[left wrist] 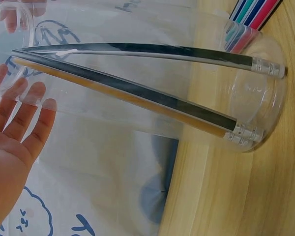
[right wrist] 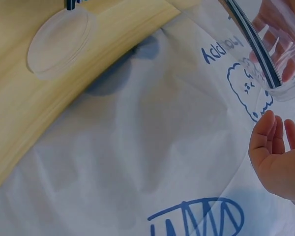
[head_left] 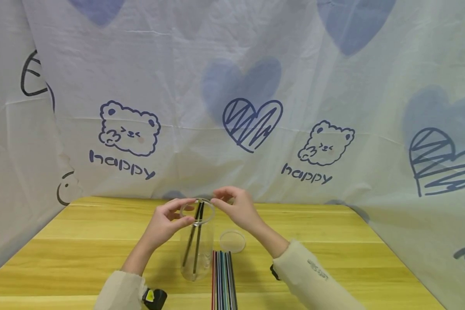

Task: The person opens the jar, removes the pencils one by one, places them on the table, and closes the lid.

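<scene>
A tall clear plastic jar [head_left: 190, 254] stands upright on the table, its top uncovered. My left hand [head_left: 166, 221] holds it near the rim, thumb on the near side and fingers around the far side. Inside, a few dark pencils [left wrist: 137, 88] lean together at the top, their metal-banded ends resting on the jar's bottom. Just right of the rim, my right hand [head_left: 240, 209] has loosely bent fingers; in the right wrist view nothing shows between the fingers [right wrist: 266, 130]. A round clear lid [head_left: 232, 241] lies flat on the table to the jar's right.
A bundle of several coloured pencils [head_left: 224, 280] lies on the wooden table [head_left: 314, 249], close to the jar's right side and running toward the near edge. Behind the table hangs a white cloth [head_left: 190, 142] with printed hearts and bears.
</scene>
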